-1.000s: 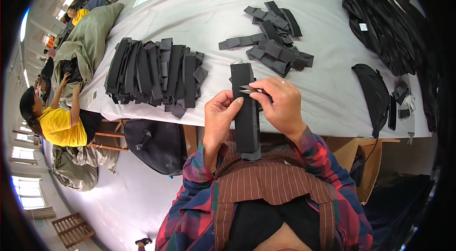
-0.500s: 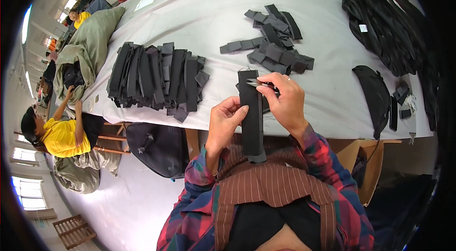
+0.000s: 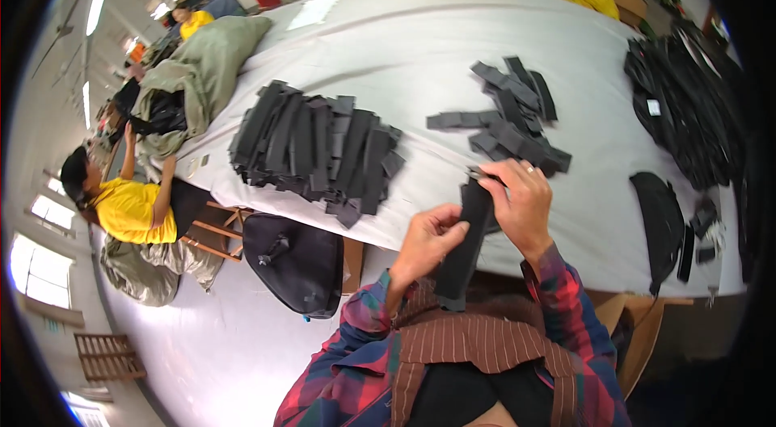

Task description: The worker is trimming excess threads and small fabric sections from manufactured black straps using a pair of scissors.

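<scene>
A long black fabric strip [image 3: 466,253] slants in front of me at the table's near edge. My left hand [image 3: 431,243] pinches its left edge between thumb and fingers. At the strip's upper end is my right hand [image 3: 521,202], closed on small thread snips [image 3: 475,172]; only a bit of their metal shows past the fingertips. Beyond my hands lies a loose pile of dark strips [image 3: 517,116], sewn in segments. To the left, a larger stack of black strips [image 3: 311,152] lies in an overlapping row.
The white-covered table [image 3: 388,31] carries black garments or bags [image 3: 679,112] at right, near a curved black fabric piece [image 3: 655,225]. A black bag [image 3: 291,265] stands below the left edge. A person in yellow [image 3: 133,209] works beside a green sack [image 3: 202,63].
The whole view has shifted, with the table sitting lower and further right. The strip now tilts, its upper end to the right, and the snips have moved up to its top end.
</scene>
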Motion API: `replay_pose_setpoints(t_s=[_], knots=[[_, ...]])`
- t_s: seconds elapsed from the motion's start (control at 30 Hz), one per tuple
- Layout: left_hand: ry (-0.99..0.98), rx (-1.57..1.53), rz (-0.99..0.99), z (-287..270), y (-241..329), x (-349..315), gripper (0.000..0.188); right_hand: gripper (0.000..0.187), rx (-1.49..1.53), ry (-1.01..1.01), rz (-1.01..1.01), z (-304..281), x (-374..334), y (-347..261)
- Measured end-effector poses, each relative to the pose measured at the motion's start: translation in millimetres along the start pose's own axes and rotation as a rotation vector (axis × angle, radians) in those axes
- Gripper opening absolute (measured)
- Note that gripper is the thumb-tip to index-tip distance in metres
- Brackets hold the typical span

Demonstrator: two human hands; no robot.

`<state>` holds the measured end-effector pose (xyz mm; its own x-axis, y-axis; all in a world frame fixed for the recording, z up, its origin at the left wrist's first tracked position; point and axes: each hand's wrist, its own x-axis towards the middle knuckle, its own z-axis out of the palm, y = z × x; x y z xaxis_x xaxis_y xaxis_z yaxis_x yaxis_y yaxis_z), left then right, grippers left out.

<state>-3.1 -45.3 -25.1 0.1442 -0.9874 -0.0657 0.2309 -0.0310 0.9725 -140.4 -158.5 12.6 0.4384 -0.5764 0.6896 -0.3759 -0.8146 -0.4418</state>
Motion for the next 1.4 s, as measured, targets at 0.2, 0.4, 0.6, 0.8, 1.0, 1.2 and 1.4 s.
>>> replay_pose_setpoints(t_s=[0.2,0.4,0.6,0.8,1.0,1.2,1.4], knots=[[-0.065,0.066,-0.022,2,8,-10,0.018,0.006,0.066,-0.004,0.070,0,-5,-1],[-0.082,-0.015,0.083,0,6,-14,0.023,0.016,0.461,-0.044,0.382,-5,-19,-5],[0.198,-0.136,-0.015,-16,18,-7,0.026,0.017,0.461,-0.155,0.277,-18,-30,-20],[0.242,-0.240,0.048,-22,29,-6,0.027,0.016,0.318,-0.171,0.095,-16,-28,-31],[0.125,-0.296,0.035,-14,21,24,0.035,0.019,0.435,-0.132,0.254,-23,-36,-22],[0.041,-0.049,-0.147,-52,-46,68,0.070,0.018,0.475,-0.197,0.387,-23,-51,-18],[0.221,0.100,-0.204,-69,-69,61,0.055,0.018,0.493,-0.209,0.459,-22,-60,-7]])
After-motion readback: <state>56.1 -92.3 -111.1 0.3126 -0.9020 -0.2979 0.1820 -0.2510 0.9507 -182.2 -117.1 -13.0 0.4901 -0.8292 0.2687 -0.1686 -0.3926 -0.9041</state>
